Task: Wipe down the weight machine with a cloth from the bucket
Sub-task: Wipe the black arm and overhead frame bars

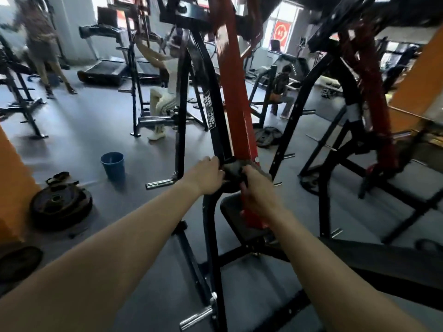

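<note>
My left hand (206, 176) and right hand (257, 188) both clamp the dark cloth (233, 167), held against the red bar (236, 92) of the weight machine (211, 224). Blue bucket (113, 165) stands on the floor (96, 130), well left of that bar.

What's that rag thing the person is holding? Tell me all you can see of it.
The cloth is a dark, grey-brown rag, bunched and crumpled, of soft-looking fabric. It is pressed against the red beam where it passes the curved black frame bar. The left hand grips its left side, the right hand its right. Whether it is wet cannot be told.
</note>
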Tool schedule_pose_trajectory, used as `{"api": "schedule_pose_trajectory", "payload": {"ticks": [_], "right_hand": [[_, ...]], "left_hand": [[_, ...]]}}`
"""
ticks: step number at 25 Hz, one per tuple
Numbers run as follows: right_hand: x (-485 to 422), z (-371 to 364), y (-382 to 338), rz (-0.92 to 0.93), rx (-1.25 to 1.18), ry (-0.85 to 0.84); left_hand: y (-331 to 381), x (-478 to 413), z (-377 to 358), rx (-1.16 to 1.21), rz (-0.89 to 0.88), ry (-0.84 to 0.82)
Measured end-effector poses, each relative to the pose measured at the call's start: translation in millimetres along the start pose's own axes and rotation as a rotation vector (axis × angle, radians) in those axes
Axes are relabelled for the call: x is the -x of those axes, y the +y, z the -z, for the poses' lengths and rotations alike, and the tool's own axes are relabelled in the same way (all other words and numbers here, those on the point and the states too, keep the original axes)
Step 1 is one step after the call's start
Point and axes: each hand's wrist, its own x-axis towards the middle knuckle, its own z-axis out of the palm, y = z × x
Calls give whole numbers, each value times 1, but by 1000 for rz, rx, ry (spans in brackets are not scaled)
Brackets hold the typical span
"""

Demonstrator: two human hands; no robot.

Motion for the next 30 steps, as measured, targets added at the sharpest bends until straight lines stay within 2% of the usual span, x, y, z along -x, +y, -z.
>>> {"api": "schedule_pose_trajectory", "payload": {"ticks": [1, 2, 4, 6, 10, 12, 14, 16, 18, 21, 22, 24, 27, 28, 30], "right_hand": [[4, -11, 8, 50, 74, -72], [3, -21, 18, 107, 130, -71], [-8, -28, 23, 199, 174, 22], [-34, -26, 16, 218, 204, 42], [-97, -15, -8, 136, 339, -225], [-97, -21, -3, 97, 212, -200], [-66, -28, 9, 104, -29, -45], [-35, -32, 24, 216, -76, 93], [-45, -25, 31, 300, 16, 37], [-88, -21, 17, 187, 74, -146], [-89, -24, 13, 148, -11, -123], [-63, -36, 16, 145, -176, 68], [-5, -51, 30, 197, -142, 303], [-7, -53, 30, 163, -144, 355], [-23, -54, 20, -43, -191, 465]], "left_hand": [[-1, -4, -3, -80, -13, -33], [-1, -8, -4, -133, -18, -57], [-3, -13, -5, -170, -43, -70], [-4, -15, -5, -171, -79, -53], [-5, -15, -4, -194, -93, -41], [-5, -17, -3, -175, -82, -47], [-6, -17, -6, -183, -58, -43], [-8, -17, -11, -225, -26, -12], [-7, -16, -15, -250, -17, 21], [-5, -20, -13, -257, 0, -3], [-5, -19, -13, -254, 6, -13], [-1, -17, -12, -259, 19, -16], [1, -14, -12, -307, 27, -10], [3, -12, -12, -308, 27, -13], [7, -10, -11, -285, 18, -29]]}}
